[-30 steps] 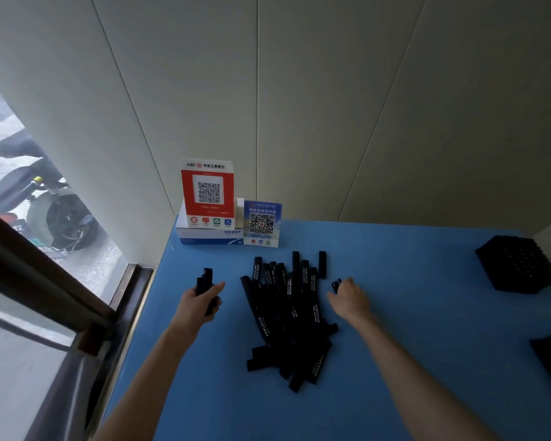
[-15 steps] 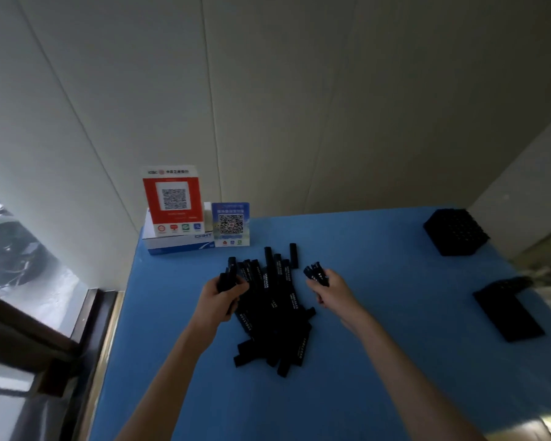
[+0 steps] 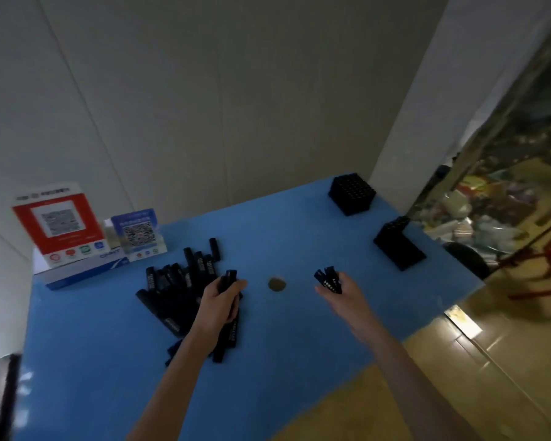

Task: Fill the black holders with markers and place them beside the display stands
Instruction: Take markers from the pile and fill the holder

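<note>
Both hands have come up off the pile since half a second ago, and the right hand (image 3: 337,289) has swung away to the right with its few markers (image 3: 328,278) pinched in curled fingers, while the view has turned toward the holders. The left hand (image 3: 218,302) is curled round a marker or two (image 3: 229,280) just above the loose pile of markers (image 3: 185,291), which lies left of centre on the blue table (image 3: 283,329). To do this step well, I judge the right hand should carry its bunch to a holder and drop the markers one per hole, upright, keeping the grip firm so none slips out on the way. Two black holders sit at the far right: the far holder (image 3: 352,194) with its grid of holes showing, and the nearer holder (image 3: 398,246), both without markers as far as I can see. Two display stands stand at the far left, a red stand (image 3: 59,226) and a smaller blue stand (image 3: 139,232), resting on or against a white and blue box (image 3: 77,275). One small round dark spot (image 3: 277,284) marks the table between the hands. Markers in the pile look like roughly twenty; overlap prevents an exact count.
</note>
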### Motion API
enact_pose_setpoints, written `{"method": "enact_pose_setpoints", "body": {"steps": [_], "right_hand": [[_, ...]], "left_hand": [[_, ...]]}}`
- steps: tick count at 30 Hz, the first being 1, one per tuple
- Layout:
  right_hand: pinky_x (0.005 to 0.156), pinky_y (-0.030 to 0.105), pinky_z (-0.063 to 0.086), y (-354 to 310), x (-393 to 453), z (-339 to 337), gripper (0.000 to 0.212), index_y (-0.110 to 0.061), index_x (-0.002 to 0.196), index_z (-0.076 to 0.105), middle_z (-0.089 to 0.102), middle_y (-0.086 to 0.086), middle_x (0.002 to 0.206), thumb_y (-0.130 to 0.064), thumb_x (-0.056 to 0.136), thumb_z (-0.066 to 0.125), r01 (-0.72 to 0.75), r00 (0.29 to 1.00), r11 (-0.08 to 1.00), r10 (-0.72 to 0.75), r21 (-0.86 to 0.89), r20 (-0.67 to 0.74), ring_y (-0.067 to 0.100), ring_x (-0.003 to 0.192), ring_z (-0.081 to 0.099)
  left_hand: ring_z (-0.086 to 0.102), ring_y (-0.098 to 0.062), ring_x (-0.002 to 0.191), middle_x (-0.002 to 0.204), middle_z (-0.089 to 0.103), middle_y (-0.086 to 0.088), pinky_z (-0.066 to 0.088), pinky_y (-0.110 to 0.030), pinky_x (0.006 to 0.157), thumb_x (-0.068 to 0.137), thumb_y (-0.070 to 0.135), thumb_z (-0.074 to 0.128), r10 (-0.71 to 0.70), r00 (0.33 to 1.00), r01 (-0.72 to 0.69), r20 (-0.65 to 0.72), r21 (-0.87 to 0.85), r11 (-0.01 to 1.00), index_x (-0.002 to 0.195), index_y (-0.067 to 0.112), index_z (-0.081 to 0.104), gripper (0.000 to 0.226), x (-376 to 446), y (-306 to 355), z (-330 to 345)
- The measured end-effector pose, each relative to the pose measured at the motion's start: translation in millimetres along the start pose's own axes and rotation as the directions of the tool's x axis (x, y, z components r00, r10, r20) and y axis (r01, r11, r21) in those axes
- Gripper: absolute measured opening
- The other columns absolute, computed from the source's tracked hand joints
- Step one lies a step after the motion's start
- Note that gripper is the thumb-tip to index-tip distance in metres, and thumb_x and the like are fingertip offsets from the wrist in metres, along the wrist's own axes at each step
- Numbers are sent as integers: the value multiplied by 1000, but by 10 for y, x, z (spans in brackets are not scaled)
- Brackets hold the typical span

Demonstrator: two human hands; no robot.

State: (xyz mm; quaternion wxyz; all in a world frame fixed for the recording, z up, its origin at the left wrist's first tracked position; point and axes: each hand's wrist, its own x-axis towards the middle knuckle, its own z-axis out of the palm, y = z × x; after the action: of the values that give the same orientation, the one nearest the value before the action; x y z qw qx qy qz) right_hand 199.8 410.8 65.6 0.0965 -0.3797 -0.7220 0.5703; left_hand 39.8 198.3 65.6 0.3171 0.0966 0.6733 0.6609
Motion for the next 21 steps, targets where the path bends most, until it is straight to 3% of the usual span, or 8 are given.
{"method": "enact_pose_setpoints", "body": {"steps": [4, 9, 21], "right_hand": [[54, 27, 36, 265, -175, -622, 15, -15, 94, 55, 45, -3, 68, -28, 95, 63, 45, 997, 999, -46, -12, -69, 10, 55, 43], [51, 31, 31, 677, -375, -1479, 29, -17, 81, 42, 36, -3, 61, -34, 98, 56, 80, 997, 997, -80, 17, -24, 8, 47, 34], [51, 27, 38, 1253, -472, -2933, 14, -21, 101, 42, 49, 0, 67, -34, 102, 48, 55, 996, 993, -61, 102, 58, 6, 50, 44]], "left_hand": [[35, -18, 45, 57, 41, -9, 30, -28, 43, 94, 15, 66, 18, 998, -22, 54, 67, 997, 77, 7, 50, 25, -179, -70, 647], [39, -16, 43, 55, 44, -5, 34, -29, 42, 93, 13, 66, 27, 998, -33, 56, 112, 993, 80, 7, 50, 22, -491, -219, 1565], [40, -12, 44, 56, 47, 1, 29, -25, 42, 95, 27, 66, -36, 995, 19, 90, 180, 983, 80, 14, 49, 27, -905, -253, 3230]]}}
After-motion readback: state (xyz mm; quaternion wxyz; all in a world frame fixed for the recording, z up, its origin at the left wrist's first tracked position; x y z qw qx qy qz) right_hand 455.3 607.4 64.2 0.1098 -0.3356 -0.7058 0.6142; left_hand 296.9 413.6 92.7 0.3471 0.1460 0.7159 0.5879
